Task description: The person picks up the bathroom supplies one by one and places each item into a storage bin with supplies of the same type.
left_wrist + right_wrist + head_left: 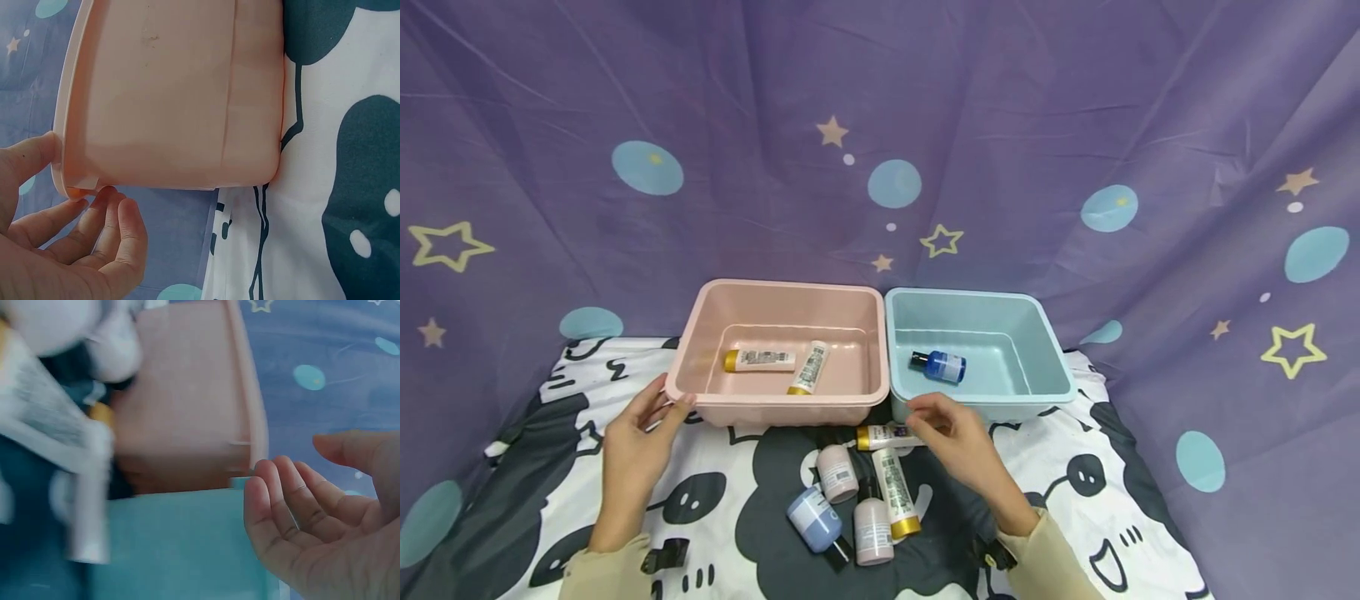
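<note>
My left hand (638,446) pinches the near-left corner of a pink plastic bin (790,410). In the left wrist view its thumb lies on the rim and the fingers curl beneath. Inside the bin lie two white tubes with gold caps, one tube (765,360) sideways, another tube (810,367) slanted. My right hand (958,442) hovers by the front rim of a light blue bin (992,408), fingers loosely bent with nothing between them. A dark blue bottle (946,367) with a black cap lies in that bin. Close below the right hand is a tube (887,437).
In front of the bins lie a pale pink bottle (837,473), a second pink bottle (872,532), a light blue bottle (815,518) and another gold-capped tube (895,492). They rest on a black-and-white patterned cloth (715,467). A purple curtain (775,208) hangs behind.
</note>
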`<control>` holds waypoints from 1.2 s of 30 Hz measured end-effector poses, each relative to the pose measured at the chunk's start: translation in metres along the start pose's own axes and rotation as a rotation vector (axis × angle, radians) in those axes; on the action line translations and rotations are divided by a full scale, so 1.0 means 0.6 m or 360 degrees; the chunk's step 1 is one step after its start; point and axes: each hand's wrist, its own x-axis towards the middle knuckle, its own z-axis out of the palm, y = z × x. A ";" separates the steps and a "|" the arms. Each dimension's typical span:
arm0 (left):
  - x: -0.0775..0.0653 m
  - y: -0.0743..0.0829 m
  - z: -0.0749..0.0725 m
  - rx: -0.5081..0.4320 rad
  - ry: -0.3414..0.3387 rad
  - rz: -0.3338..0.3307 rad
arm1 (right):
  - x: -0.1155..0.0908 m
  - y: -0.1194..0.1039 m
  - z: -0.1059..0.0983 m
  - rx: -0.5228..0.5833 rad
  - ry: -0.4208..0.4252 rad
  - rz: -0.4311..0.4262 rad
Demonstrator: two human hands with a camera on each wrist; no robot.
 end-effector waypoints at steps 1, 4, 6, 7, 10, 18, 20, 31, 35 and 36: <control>0.000 0.000 0.000 -0.0001 -0.0005 -0.0004 | -0.011 0.010 0.005 0.0000 0.0001 0.0020; 0.000 0.000 -0.001 0.0000 -0.0017 -0.0015 | -0.040 0.040 0.020 -0.0012 -0.0019 0.0093; 0.000 0.002 -0.001 -0.0001 -0.0017 -0.0015 | -0.054 0.060 0.032 -0.0039 -0.0051 0.0139; 0.000 0.002 -0.001 -0.0003 -0.0019 -0.0009 | -0.060 0.070 0.038 -0.0050 -0.0067 0.0159; 0.001 0.002 0.000 0.0004 -0.0006 -0.0004 | -0.074 0.095 0.056 -0.0065 -0.0123 0.0209; -0.001 0.003 0.000 0.0012 -0.0014 -0.0068 | -0.098 0.123 0.090 -0.0310 -0.0116 0.0207; -0.002 0.002 0.001 0.0007 -0.0015 -0.0057 | -0.099 0.123 0.095 -0.0358 -0.0112 0.0226; -0.002 0.002 0.006 -0.0021 0.0004 -0.0054 | -0.096 0.112 0.108 -0.0420 -0.0141 0.0336; -0.002 0.001 0.005 -0.0019 0.0005 -0.0057 | -0.098 0.114 0.107 -0.0356 -0.0119 0.0345; -0.002 0.001 0.005 -0.0016 0.0007 -0.0056 | -0.098 0.115 0.106 -0.0334 -0.0112 0.0344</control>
